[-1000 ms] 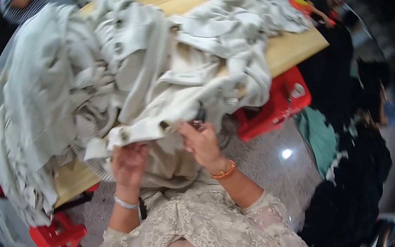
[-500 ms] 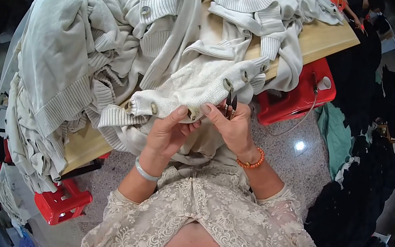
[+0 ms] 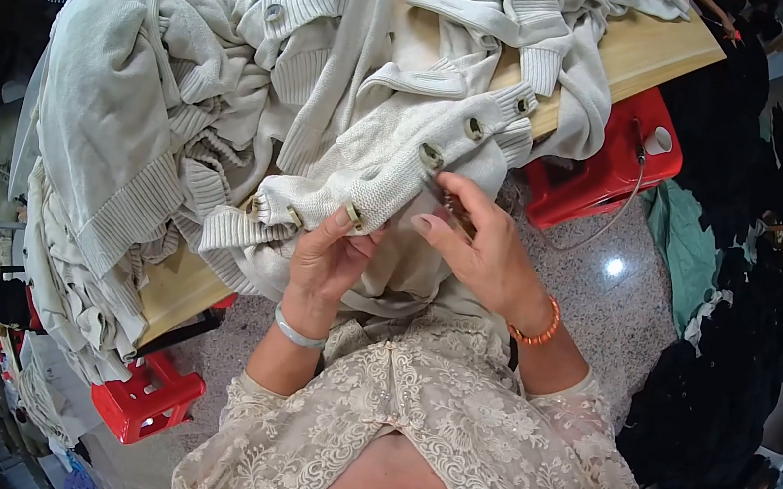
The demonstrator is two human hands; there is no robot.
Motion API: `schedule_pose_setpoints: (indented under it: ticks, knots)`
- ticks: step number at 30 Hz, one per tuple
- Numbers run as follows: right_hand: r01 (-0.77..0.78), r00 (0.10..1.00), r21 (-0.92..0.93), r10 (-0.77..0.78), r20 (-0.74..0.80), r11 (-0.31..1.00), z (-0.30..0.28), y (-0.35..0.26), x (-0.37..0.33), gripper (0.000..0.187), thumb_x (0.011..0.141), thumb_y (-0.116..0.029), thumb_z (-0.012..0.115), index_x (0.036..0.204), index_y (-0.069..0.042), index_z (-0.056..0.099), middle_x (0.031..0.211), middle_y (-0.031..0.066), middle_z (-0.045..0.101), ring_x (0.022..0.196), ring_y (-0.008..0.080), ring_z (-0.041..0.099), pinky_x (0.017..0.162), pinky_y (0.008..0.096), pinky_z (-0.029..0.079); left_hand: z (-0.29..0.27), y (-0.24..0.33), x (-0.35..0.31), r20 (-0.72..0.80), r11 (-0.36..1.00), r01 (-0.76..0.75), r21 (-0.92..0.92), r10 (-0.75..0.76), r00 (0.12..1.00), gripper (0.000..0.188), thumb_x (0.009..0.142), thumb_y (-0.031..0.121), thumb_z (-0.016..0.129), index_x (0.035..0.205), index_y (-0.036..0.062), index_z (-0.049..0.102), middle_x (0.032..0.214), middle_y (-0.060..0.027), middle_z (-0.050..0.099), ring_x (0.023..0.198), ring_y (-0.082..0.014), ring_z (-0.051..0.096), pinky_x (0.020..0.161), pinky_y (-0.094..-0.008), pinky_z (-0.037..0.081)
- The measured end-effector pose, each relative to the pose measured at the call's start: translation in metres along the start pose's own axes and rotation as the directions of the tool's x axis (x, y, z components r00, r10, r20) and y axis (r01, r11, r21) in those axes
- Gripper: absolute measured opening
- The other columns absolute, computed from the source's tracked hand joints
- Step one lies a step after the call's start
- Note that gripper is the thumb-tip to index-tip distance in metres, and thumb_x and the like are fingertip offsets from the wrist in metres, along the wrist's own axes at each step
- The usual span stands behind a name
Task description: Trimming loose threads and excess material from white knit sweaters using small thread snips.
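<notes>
A cream knitted cardigan [image 3: 377, 168] hangs over the table's near edge, its button band stretched slantwise before me. My left hand [image 3: 321, 263] pinches this band beside a greenish-brown button [image 3: 353, 217]. Another button [image 3: 431, 157] lies higher up the band, close to the fingertips of my right hand [image 3: 499, 265]. Small thread snips [image 3: 460, 217] are tucked in the right hand, mostly hidden by its fingers. The thumb and index finger of that hand are apart, off the knit.
More cream knitwear [image 3: 121, 106] is heaped on the wooden table [image 3: 654, 51]. A red stool [image 3: 613, 166] with a white cup [image 3: 659, 140] stands at right, another red stool [image 3: 147, 400] at lower left. Dark cloth [image 3: 711, 390] and green fabric [image 3: 679, 250] lie on the right.
My right hand has drawn away from the left, to the right. The dark snip blades, which stuck up between its fingers, no longer show. The left hand keeps the band.
</notes>
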State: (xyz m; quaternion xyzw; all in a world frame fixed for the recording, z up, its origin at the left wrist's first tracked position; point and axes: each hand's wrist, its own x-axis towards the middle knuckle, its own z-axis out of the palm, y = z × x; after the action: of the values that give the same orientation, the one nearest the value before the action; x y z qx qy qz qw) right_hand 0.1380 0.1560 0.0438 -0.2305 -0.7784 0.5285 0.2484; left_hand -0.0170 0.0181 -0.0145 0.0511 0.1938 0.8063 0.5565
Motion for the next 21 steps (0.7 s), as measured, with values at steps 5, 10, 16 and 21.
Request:
schedule_pose_setpoints:
  ticks: [5, 10, 16, 21]
  knots:
    - [0.124, 0.990, -0.028, -0.126, -0.057, 0.992, -0.005, -0.026, -0.019, 0.035, 0.091, -0.005, 0.057, 0.125, 0.004, 0.055, 0.084, 0.0101, 0.054, 0.071, 0.0159, 0.053, 0.065, 0.0272, 0.045, 0.003, -0.002, -0.002, -0.042, 1.000, -0.007, -0.012, 0.006, 0.999, 0.051, 0.085, 0.010, 0.068, 0.129, -0.0061, 0.048, 0.119, -0.0174, 0.061, 0.103, -0.0257, 0.062, 0.085, -0.0331, 0.052]
    - [0.288, 0.954, -0.137, -0.297, -0.051, 0.948, 0.014, -0.020, -0.018, 0.042, 0.084, 0.000, 0.065, 0.125, 0.001, 0.057, 0.078, 0.0102, 0.054, 0.060, 0.0203, 0.054, 0.054, 0.0306, 0.044, -0.003, -0.002, -0.004, -0.091, 0.998, 0.057, 0.006, -0.056, 0.994, 0.045, 0.083, 0.011, 0.070, 0.123, -0.0042, 0.053, 0.110, -0.0148, 0.064, 0.095, -0.0218, 0.063, 0.076, -0.0257, 0.052]
    - [0.332, 0.929, -0.250, -0.361, -0.078, 0.910, 0.022, -0.022, -0.016, 0.040, 0.083, -0.005, 0.067, 0.122, -0.001, 0.060, 0.079, 0.0104, 0.055, 0.061, 0.0258, 0.056, 0.054, 0.0348, 0.046, -0.006, -0.003, -0.007, -0.105, 1.000, 0.026, 0.011, -0.025, 0.994, 0.040, 0.083, 0.012, 0.071, 0.117, -0.0027, 0.057, 0.107, -0.0117, 0.065, 0.093, -0.0175, 0.063, 0.073, -0.0236, 0.051]
    - [0.351, 0.917, -0.301, -0.391, -0.083, 0.887, 0.023, -0.021, -0.016, 0.039, 0.083, -0.005, 0.067, 0.121, -0.001, 0.061, 0.079, 0.0098, 0.056, 0.061, 0.0258, 0.058, 0.055, 0.0351, 0.047, -0.004, -0.001, -0.006, -0.100, 0.998, 0.037, 0.053, -0.032, 0.995, 0.036, 0.083, 0.013, 0.071, 0.114, -0.0022, 0.060, 0.105, -0.0119, 0.066, 0.093, -0.0204, 0.063, 0.074, -0.0241, 0.050]
